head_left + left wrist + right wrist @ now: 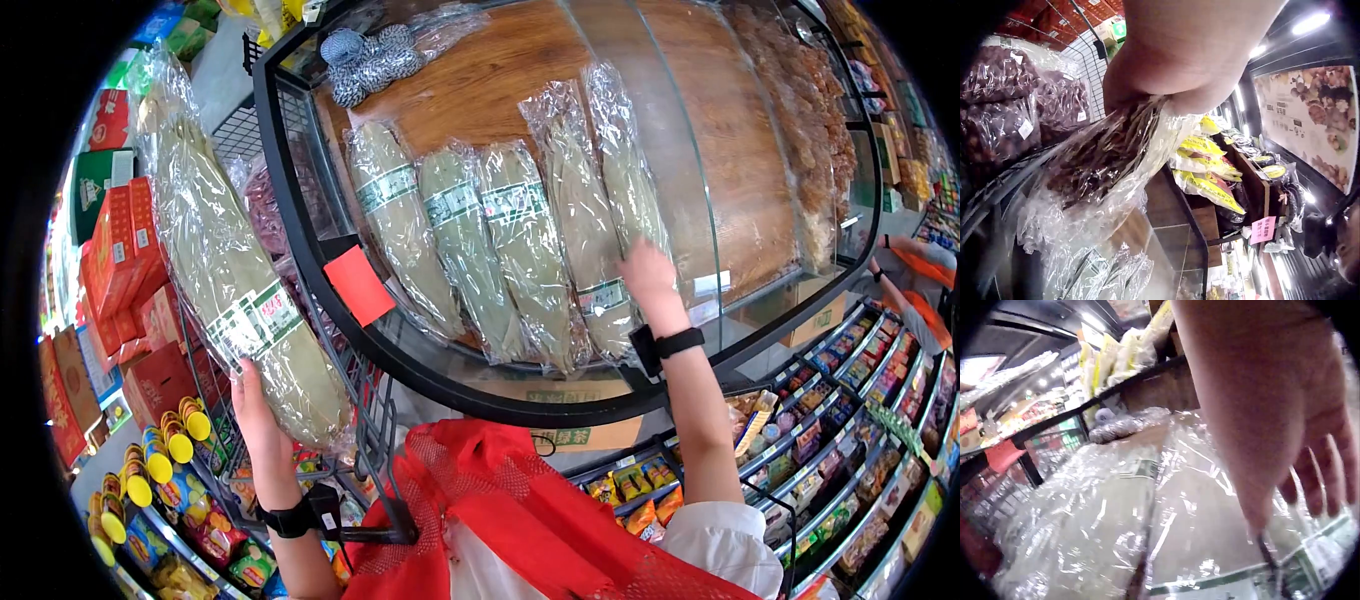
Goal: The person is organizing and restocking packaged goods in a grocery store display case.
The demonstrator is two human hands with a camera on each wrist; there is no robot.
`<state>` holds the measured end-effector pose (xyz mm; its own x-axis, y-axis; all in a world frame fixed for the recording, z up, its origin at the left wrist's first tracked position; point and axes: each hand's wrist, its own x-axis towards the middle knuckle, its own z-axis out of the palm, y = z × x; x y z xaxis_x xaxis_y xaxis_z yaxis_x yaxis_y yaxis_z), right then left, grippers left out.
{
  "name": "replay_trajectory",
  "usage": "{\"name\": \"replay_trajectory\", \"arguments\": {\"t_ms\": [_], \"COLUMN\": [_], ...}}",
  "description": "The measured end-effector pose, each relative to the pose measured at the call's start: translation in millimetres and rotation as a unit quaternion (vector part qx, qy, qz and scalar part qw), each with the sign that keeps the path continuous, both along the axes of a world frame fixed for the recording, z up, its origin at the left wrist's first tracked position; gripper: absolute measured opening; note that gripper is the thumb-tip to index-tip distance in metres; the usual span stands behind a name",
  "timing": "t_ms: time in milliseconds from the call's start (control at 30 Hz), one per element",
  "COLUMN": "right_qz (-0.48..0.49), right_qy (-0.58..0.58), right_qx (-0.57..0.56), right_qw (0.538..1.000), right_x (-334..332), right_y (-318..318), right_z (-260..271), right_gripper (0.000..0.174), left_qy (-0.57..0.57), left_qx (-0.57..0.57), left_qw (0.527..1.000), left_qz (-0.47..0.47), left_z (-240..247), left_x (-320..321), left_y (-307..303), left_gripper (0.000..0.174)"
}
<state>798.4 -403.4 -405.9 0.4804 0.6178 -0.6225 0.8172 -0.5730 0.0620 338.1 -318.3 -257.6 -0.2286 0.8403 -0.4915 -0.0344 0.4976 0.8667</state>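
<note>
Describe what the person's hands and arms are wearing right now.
The left hand and right hand are bare, with no gloves. A black left wrist strap and a black right wrist strap each carry a small dark unit. The forearms are uncovered. A white sleeve shows at the right upper arm, beside a red mesh vest.

Olive leaf packs point(463, 250), green-white labels point(451, 204)

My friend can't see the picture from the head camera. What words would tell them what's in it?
A person's left hand holds up a long wrapped bundle of dried leaves, while the right hand touches a row of similar packets lying in a wooden bin with curved glass. Snack shelves stand below.
</note>
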Motion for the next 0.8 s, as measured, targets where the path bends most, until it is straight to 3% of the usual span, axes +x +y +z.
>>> {"name": "replay_trajectory", "arguments": {"t_ms": [33,100,233,433,500,567,600,633,667,700,800], "right_qz": [-0.021,0.140,0.171,0.225,0.207,0.150,0.108,0.065,-0.016,-0.058,-0.132], "right_qy": [0.016,-0.007,-0.006,0.040,0.005,0.179,0.315,0.478,0.594,0.644,0.592], "right_qx": [0.085,0.192,0.285,0.184,0.298,0.401,0.397,0.372,0.287,0.259,0.289], "right_qw": [0.996,0.971,0.943,0.956,0.932,0.886,0.855,0.793,0.751,0.718,0.741], "right_x": [-11.2,-15.5,-26.8,-31.6,-56.1,-91.3,-111.0,-126.1,-139.8,-151.4,-152.1], "right_y": [8.6,15.2,20.8,25.7,28.1,35.7,38.4,41.3,43.0,43.6,62.4], "right_z": [5.2,-20.4,-54.2,-42.4,-17.5,27.6,61.7,83.7,109.7,111.7,104.5], "right_gripper": [0.054,0.080,0.085,0.078,0.075,0.072,0.070,0.071,0.072,0.074,0.054], "left_qy": [-0.011,-0.030,-0.083,-0.180,-0.196,-0.219,-0.235,-0.247,-0.259,-0.266,-0.256], "left_qx": [-0.006,-0.004,0.003,-0.006,-0.008,-0.030,-0.040,-0.053,-0.065,-0.069,-0.051], "left_qw": [1.000,0.999,0.996,0.981,0.976,0.968,0.965,0.961,0.957,0.955,0.952], "left_qz": [0.002,-0.009,-0.043,-0.077,-0.096,-0.117,-0.112,-0.111,-0.109,-0.114,-0.160], "left_z": [-1.9,-3.5,4.5,6.4,5.1,1.2,-0.4,-0.4,-0.2,-2.4,-2.4], "left_x": [-1.9,-0.4,14.5,30.6,40.1,53.3,62.5,75.1,88.6,100.3,135.6], "left_y": [0.8,0.2,-4.4,-3.7,-3.0,-1.7,-0.9,1.4,3.5,6.1,10.5], "left_gripper": [0.033,0.033,0.033,0.038,0.038,0.039,0.039,0.039,0.039,0.039,0.045]}}
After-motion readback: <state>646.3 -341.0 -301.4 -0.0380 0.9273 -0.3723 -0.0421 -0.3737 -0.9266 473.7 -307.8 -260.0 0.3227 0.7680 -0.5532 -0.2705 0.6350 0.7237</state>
